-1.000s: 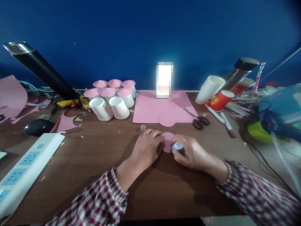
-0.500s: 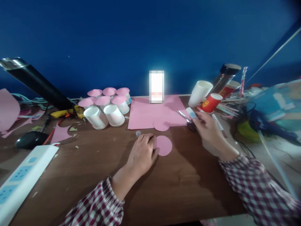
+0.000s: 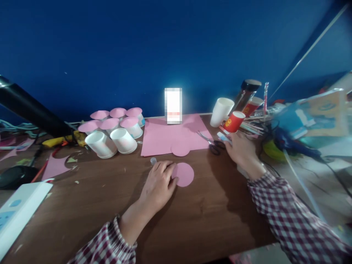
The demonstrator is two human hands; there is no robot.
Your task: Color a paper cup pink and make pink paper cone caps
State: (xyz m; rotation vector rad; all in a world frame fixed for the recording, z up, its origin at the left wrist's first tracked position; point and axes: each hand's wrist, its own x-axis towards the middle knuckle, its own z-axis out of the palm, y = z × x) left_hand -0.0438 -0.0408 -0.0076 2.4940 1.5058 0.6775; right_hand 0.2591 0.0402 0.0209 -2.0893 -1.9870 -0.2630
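My left hand (image 3: 159, 181) rests on the brown table, its bent fingers touching the left edge of a pink paper circle (image 3: 184, 175). Just beyond its fingertips lies a small clear cap (image 3: 153, 160). At the right, my right hand (image 3: 242, 152) is lowered beside a small white-and-blue object (image 3: 223, 137); its fingers are partly hidden and I cannot tell whether they grip it. Black-handled scissors (image 3: 213, 146) lie left of that hand, over the edge of pink sheets (image 3: 162, 137). A second pink circle (image 3: 180, 149) overlaps the sheets' front edge.
White cups (image 3: 123, 141) stand at the left, several with pink cone tops (image 3: 131, 122). White cups (image 3: 222, 110), a red cup (image 3: 234, 121) and a glue gun (image 3: 294, 145) are at the right. A power strip (image 3: 24, 209) lies front left.
The view has turned to the right. My right hand has lowered toward the table near the cups, and the scissors' handles show more. My left hand stays at the pink circle.
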